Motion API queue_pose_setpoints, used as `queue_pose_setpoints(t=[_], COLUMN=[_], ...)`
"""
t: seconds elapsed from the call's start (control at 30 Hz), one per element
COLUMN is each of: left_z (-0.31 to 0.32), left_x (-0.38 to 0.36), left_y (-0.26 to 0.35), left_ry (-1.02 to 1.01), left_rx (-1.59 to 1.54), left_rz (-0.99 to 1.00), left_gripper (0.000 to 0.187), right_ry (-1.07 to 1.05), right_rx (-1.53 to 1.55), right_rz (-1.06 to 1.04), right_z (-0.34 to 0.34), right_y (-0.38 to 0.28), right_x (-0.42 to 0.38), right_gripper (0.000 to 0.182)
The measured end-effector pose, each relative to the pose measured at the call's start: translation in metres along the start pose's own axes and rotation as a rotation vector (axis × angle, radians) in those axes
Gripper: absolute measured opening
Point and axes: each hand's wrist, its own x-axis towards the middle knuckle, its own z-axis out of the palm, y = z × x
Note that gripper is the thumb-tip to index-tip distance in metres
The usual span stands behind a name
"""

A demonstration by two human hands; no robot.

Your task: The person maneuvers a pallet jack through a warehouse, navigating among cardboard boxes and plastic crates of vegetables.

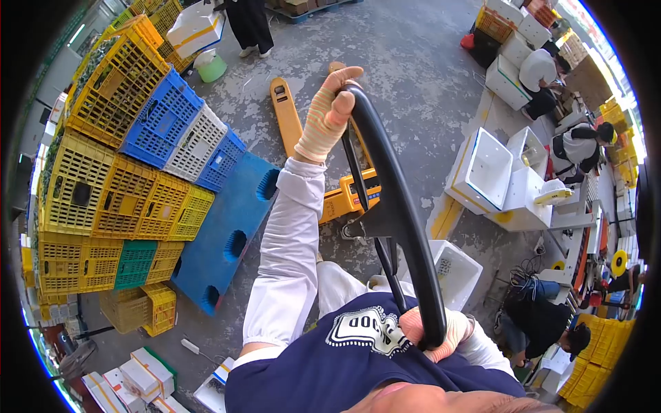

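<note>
A black pallet jack handle [396, 186] runs from the upper middle down to the apron. My left hand [325, 115], in a striped fingerless glove, rests at the handle's far end, with thumb and forefinger stretched out and apart. At the near end my right hand [447, 333], gloved alike, is wrapped round the bar against the dark blue apron [330, 372]. Beyond the handle lie the jack's orange body [344, 199] and one orange fork [286, 113]; the other fork is mostly hidden behind my left hand.
Stacked yellow crates [124, 193] stand left beside a blue pallet [231, 227]. White foam boxes [482, 168] line the right. Co-workers sit or bend at the right [540, 72], and a person in black trousers [249, 24] stands at the top.
</note>
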Motion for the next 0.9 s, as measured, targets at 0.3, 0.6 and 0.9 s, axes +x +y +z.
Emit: queue_pose_setpoints(t=[0.3, 0.6, 0.9], left_z=[0.035, 0.211, 0.246], left_x=[-0.172, -0.218, -0.21], left_y=[0.115, 0.103, 0.099], left_ry=[0.123, -0.101, 0.125], left_rx=[0.564, 0.574, 0.839], left_rz=[-0.13, 0.057, 0.014], left_gripper=[0.076, 0.056, 0.051], right_ry=[1.454, 1.389, 1.185], right_rx=[-0.463, -0.457, -0.252], right_rz=[-0.176, -0.613, -0.678], right_z=[-0.04, -0.271, -0.321], right_y=[-0.019, -0.024, -0.018], right_x=[-0.145, -0.089, -0.046], right_gripper=[0.034, 0.03, 0.023])
